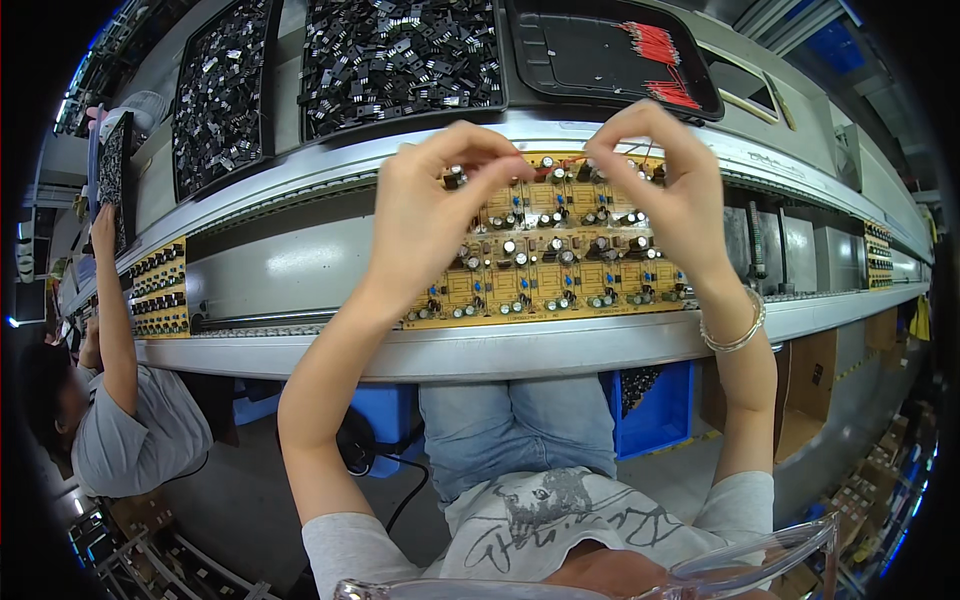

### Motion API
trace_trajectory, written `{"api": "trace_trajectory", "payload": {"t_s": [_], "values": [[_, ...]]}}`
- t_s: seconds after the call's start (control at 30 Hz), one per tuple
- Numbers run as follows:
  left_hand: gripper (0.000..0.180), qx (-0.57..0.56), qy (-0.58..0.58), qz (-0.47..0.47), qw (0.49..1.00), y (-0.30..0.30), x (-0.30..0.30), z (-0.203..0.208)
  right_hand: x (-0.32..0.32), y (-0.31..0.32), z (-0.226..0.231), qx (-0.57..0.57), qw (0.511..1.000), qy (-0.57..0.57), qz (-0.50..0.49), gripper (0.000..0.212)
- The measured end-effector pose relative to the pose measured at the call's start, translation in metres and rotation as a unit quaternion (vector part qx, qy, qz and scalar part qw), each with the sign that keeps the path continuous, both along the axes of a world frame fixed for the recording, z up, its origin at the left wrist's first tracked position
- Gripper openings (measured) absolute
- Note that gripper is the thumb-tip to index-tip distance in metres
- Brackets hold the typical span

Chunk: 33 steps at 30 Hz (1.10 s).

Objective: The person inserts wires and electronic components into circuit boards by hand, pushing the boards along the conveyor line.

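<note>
Head view: right hand (pixel 685 185) pinches a red wire (pixel 573 160), left hand (pixel 425 190) unclear in its hold, above an already-populated circuit panel (pixel 500 290); loose wires (pixel 655 45) remain beyond.

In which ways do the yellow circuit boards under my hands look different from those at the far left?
The near boards look larger in this view than the left boards. Your left hand and right hand are over the near boards; a co-worker's arm shows beside the left boards. Both are yellow and carry many components.
</note>
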State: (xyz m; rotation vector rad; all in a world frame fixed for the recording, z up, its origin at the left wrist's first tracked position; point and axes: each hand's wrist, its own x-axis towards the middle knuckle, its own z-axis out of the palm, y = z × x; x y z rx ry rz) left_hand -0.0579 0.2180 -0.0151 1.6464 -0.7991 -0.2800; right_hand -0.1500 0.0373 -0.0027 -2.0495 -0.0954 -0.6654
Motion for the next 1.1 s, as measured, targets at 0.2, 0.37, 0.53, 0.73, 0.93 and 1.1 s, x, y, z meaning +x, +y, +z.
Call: {"api": "trace_trajectory", "payload": {"t_s": [0.2,0.37,0.53,0.73,0.93,1.1], "values": [[0.008,0.023,-0.12,0.082,0.989,0.011,0.021,0.009,0.029,-0.012,-0.014,-0.237,0.969,-0.02,-0.058,0.004],[0.01,0.019,-0.096,0.071,0.993,0.013,0.021,0.007,0.033,-0.01,-0.029,-0.291,0.955,0.02,-0.061,0.005],[0.01,0.022,-0.109,0.064,0.992,0.012,0.021,0.007,0.035,-0.011,-0.03,-0.271,0.961,0.021,-0.056,0.007],[0.011,0.03,-0.109,0.066,0.991,0.012,0.022,0.006,0.034,-0.012,-0.03,-0.273,0.96,0.032,-0.052,0.007],[0.011,0.03,-0.108,0.064,0.992,0.011,0.021,0.007,0.032,-0.012,-0.028,-0.289,0.953,0.073,-0.05,0.009],[0.012,0.01,-0.086,0.054,0.995,0.008,0.02,0.002,0.029,-0.017,-0.024,-0.289,0.954,0.071,-0.026,0.01]]}}
